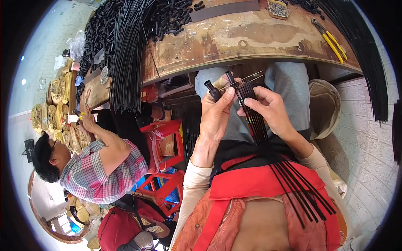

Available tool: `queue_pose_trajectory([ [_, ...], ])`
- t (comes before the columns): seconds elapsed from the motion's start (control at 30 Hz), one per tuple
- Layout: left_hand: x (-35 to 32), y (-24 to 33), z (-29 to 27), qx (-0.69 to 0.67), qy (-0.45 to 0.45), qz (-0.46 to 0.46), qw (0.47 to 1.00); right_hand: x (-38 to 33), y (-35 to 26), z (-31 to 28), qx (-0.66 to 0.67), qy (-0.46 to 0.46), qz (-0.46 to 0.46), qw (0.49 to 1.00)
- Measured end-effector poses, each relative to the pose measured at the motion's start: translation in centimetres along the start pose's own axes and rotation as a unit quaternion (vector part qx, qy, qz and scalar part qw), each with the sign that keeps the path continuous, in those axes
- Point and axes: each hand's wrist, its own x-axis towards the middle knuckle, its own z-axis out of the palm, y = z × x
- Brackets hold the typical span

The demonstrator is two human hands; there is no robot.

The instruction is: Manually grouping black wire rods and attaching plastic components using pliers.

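Observation:
Over my lap, my left hand (214, 111) is closed around a short black plastic tube (212, 90), its flared end sticking up past the thumb. A second black tube (230, 77) points up beside the fingertips; whether that hand grips it too I cannot tell. Thin bare metal wires (251, 78) cross just above the fingers. My right hand (270, 109) pinches a fanned bundle of thin black rods (256, 125) between thumb and fingers. The rods run down across my waist, their lower ends spread over the red apron (268, 184).
Ahead is a worn wooden bench (247, 37) with heaped black tubes (167, 19), long black rods (130, 54), yellow-handled pliers (331, 42) and a tray of small metal bits (278, 9). Left, a co-worker (104, 167) sits near red stools (167, 146). A white brick wall (356, 113) stands right.

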Motion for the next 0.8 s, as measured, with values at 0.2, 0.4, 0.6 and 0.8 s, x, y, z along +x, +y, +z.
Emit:
queue_pose_trajectory([
  [0.2, 0.0, -0.3, -0.4, -0.016, -0.022, -0.022, 0.999, 0.0, -0.6, -0.1, 0.044, -0.012, 0.022, 0.999],
  [0.4, 0.0, -0.6, 0.1, -0.025, -0.021, -0.01, 0.999, -0.3, -0.4, -0.3, 0.028, -0.013, 0.004, 1.0],
  [0.6, -0.1, -0.7, -0.1, -0.051, -0.045, -0.055, 0.996, 0.0, -0.2, -1.0, 0.051, -0.022, 0.013, 0.998],
  [0.8, -0.3, -1.0, 0.0, -0.028, -0.031, -0.056, 0.998, -0.1, 0.2, -1.3, 0.016, -0.05, 0.006, 0.999],
])
